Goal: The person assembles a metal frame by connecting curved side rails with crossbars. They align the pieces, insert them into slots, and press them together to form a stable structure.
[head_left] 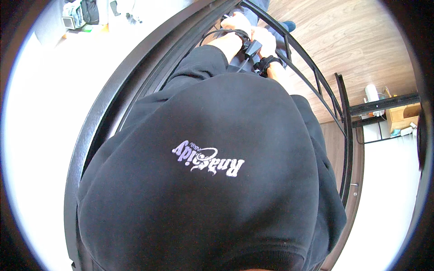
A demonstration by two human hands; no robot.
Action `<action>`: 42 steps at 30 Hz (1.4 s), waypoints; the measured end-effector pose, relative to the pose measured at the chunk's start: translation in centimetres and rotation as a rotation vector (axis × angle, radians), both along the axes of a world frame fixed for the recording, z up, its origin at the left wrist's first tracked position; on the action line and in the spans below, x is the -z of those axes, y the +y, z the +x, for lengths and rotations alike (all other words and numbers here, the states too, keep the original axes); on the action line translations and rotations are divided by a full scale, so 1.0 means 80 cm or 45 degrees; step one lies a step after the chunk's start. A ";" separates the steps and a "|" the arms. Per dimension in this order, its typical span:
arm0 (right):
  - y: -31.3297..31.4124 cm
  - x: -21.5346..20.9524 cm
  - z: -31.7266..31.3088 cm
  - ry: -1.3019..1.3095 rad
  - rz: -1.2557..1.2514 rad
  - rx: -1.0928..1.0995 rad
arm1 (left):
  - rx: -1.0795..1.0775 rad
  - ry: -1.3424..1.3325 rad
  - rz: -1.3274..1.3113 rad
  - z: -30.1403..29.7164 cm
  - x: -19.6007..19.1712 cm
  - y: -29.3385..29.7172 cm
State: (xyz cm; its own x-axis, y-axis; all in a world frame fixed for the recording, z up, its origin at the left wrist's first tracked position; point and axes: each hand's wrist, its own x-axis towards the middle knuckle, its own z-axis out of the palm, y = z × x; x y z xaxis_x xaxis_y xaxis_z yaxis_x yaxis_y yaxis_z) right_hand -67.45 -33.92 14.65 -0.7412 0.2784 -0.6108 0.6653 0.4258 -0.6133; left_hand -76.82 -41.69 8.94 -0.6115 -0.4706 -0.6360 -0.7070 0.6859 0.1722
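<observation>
Beyond my black sweatshirt (212, 135), both forearms stretch toward the top of the head view. My left hand (237, 22) lies beside the dark rail, and its fingers are too small and partly hidden to make out. Close by on its right, nearly touching it, is my right hand (266, 39), whose finger pose is also unclear. Each wrist wears a black band, the left band (244, 41) and the right band (266, 64). Between the wrists sits a small dark grey box (253, 48) with a thin cable. Dark trousers show under the hands.
A black metal frame (316, 83) curves along my right, and a broad dark rail (117, 86) along my left. Wood-patterned floor (343, 36) stretches beyond. At the far right are a wooden box (400, 118) and a white cylinder (371, 93). Bags (81, 13) lie upper left.
</observation>
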 end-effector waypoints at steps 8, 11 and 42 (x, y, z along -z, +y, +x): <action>0.005 -0.004 0.004 0.048 -0.103 0.080 | -0.435 0.024 0.101 0.011 -0.042 0.030; 0.007 -0.010 0.001 0.066 0.029 -0.094 | 0.022 -0.088 0.047 0.015 -0.029 0.009; 0.010 -0.010 -0.005 -0.029 0.016 -0.106 | 0.243 -0.224 0.142 0.015 0.055 -0.053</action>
